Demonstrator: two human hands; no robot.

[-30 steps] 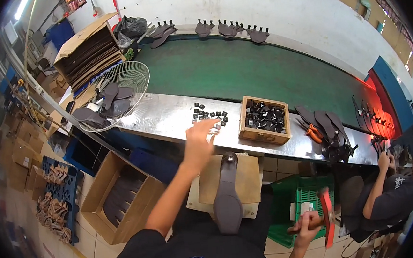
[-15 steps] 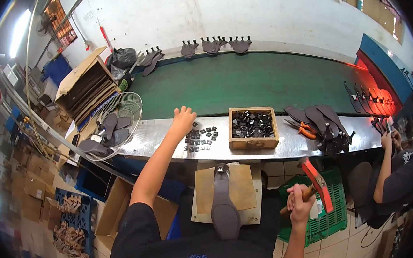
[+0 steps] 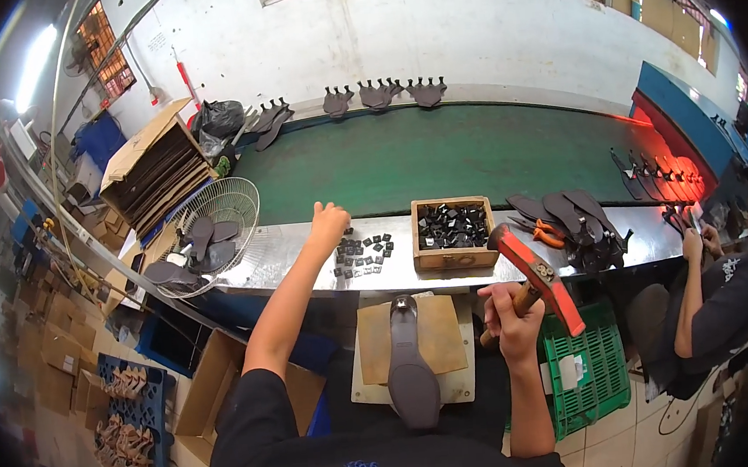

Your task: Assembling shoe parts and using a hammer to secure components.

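My right hand (image 3: 515,321) grips the wooden handle of a hammer (image 3: 538,280), whose red head is raised beside the lap board. My left hand (image 3: 329,223) is over the metal table edge, its fingers curled in; anything between them is too small to make out. Just right of it lie several small black square pieces (image 3: 366,246) in loose rows. In front of my body a dark grey shoe sole (image 3: 413,380) lies on a board with a tan pad (image 3: 371,348), its heel end away from me. Neither hand touches the sole.
A wooden box (image 3: 456,259) of black pieces stands on the table, with pliers (image 3: 549,235) and stacked soles (image 3: 576,209) to its right. A wire basket (image 3: 243,191) holds soles at left. Behind runs a green conveyor belt (image 3: 421,155). A green crate (image 3: 608,364) and co-worker (image 3: 704,295) are at right.
My right hand has lifted the hammer up and a little left, nearer the wooden box. My left hand has drawn its spread fingers together and dipped slightly over the table.
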